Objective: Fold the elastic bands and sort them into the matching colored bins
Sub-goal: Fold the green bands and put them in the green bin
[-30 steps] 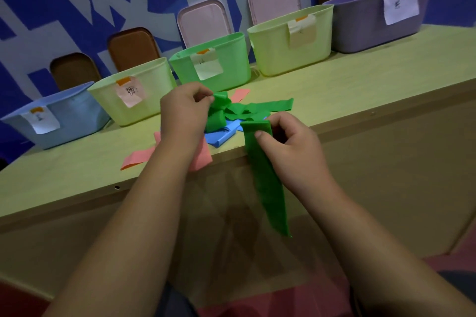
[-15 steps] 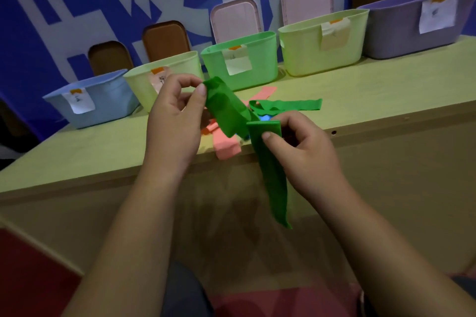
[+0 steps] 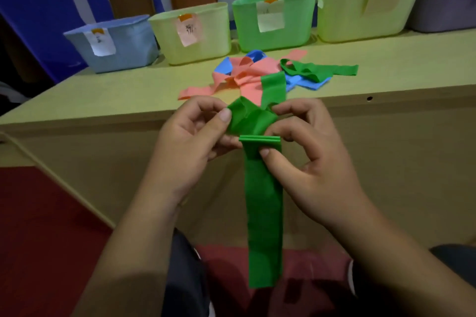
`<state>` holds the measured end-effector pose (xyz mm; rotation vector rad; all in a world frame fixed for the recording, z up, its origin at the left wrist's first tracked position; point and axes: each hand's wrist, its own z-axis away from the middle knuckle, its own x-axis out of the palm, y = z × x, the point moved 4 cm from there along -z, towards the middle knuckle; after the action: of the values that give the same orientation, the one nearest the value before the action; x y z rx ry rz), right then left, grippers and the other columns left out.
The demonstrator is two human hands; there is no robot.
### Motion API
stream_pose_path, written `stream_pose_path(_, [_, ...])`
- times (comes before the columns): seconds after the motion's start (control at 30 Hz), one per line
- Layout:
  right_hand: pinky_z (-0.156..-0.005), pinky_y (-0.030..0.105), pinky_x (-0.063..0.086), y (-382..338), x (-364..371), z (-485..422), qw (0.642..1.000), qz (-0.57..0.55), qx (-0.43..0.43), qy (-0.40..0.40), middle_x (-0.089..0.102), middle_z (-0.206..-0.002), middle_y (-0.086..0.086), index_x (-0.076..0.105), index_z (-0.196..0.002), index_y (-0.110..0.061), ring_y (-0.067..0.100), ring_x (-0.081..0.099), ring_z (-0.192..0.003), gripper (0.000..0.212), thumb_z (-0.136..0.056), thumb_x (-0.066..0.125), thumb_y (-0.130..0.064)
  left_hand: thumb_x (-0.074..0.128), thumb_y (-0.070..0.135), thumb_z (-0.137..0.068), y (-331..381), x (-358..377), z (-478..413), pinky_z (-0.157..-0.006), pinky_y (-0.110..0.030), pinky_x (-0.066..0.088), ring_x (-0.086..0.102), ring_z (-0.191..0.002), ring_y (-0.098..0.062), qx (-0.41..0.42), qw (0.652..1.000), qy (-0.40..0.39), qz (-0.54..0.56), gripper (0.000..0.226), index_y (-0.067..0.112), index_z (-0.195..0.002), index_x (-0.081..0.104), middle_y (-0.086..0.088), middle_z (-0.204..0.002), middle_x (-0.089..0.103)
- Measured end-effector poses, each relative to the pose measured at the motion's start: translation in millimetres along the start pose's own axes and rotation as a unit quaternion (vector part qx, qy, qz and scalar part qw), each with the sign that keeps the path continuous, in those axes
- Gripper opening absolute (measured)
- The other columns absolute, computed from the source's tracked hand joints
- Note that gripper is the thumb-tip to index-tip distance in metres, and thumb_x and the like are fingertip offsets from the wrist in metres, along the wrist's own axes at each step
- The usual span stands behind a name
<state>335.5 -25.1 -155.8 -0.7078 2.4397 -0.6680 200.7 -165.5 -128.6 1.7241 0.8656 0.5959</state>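
Two hands work in front of the table (image 3: 108,100): the left hand (image 3: 192,144) pinches a bunched loop of one green band (image 3: 264,213) between thumb and fingertips, and the right hand (image 3: 311,165) grips the same band just beside it, thumb pressed on a flat stack of folded layers. From that fold the band hangs straight down before the table's front face, while its other end runs up over the edge onto the tabletop. Five bins stand in a row at the back: one blue bin (image 3: 121,51), one green bin (image 3: 291,23), one purple bin (image 3: 448,5) and two pale yellow-green bins (image 3: 206,41), each with a paper label on its front. Before them lies a tangled heap of pink bands (image 3: 251,76), blue bands (image 3: 306,83) and a second green band (image 3: 324,71); how many pink and blue ones are in it cannot be counted, since they overlap and cover each other. The purple bin is cut off at the right edge, the writing on the labels is too blurred to read, and the right hand's fingers behind the fold are hidden.
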Motion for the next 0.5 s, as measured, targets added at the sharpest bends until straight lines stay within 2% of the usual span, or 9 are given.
stream_pose_path(0.13, [-0.100,0.027,0.046,13,10,19,0.998,0.001,0.033,-0.049,0.059,-0.121,0.007,0.075,-0.099,-0.011,0.016,0.060,-0.121,0.010,-0.090,0.079,-0.008,0.066,0.016,-0.092,-30,-10,18,-0.073,-0.031,0.064,0.071,-0.065,-0.013,-0.037,0.998,-0.060,0.009,0.007,0.013,-0.098,0.065,0.000,-0.082,0.068])
stream_pose_path(0.2, [-0.097,0.032,0.049,18,18,25,0.996,0.036,0.018,-0.083,0.062,-0.114,0.004,0.075,-0.099,-0.012,0.019,0.062,-0.113,0.010,-0.090,0.080,-0.010,0.070,0.018,-0.092,-46,-17,22,-0.071,-0.030,0.061,0.073,-0.066,-0.015,-0.068,0.995,-0.077,-0.016,0.007,0.013,-0.096,0.067,-0.001,-0.076,0.069])
stream_pose_path(0.23, [-0.095,0.035,0.050,20,23,29,0.993,0.056,0.011,-0.104,0.063,-0.110,0.002,0.075,-0.099,-0.013,0.021,0.063,-0.108,0.009,-0.090,0.079,-0.013,0.071,0.017,-0.094,-55,-20,24,-0.072,-0.033,0.059,0.074,-0.067,-0.016,-0.088,0.992,-0.086,-0.029,0.003,0.016,-0.094,0.068,-0.001,-0.075,0.069])
stream_pose_path(0.3, [-0.091,0.039,0.050,26,34,37,0.986,0.076,0.013,-0.147,0.066,-0.104,-0.003,0.076,-0.098,-0.016,0.021,0.064,-0.101,0.008,-0.091,0.077,-0.018,0.069,0.016,-0.098,-75,-27,28,-0.079,-0.039,0.051,0.074,-0.067,-0.015,-0.143,0.984,-0.100,-0.041,0.010,0.023,-0.091,0.071,-0.003,-0.076,0.069])
stream_pose_path(0.4, [-0.089,0.034,0.051,39,49,49,0.978,0.073,0.051,-0.190,0.067,-0.100,-0.005,0.077,-0.097,-0.018,0.016,0.065,-0.098,0.007,-0.090,0.078,-0.018,0.067,0.015,-0.097,-100,-34,31,-0.086,-0.042,0.055,0.073,-0.065,-0.017,-0.204,0.973,-0.107,-0.011,0.002,0.014,-0.096,0.068,-0.005,-0.077,0.070])
stream_pose_path(0.5, [-0.082,0.021,0.046,52,58,53,0.968,0.088,0.109,-0.209,0.065,-0.094,-0.008,0.078,-0.094,-0.021,0.005,0.061,-0.090,0.005,-0.089,0.081,-0.020,0.064,0.010,-0.102,-116,-36,28,-0.077,-0.036,0.062,0.075,-0.066,-0.020,-0.211,0.972,-0.096,-0.032,0.004,0.012,-0.099,0.066,-0.003,-0.076,0.073])
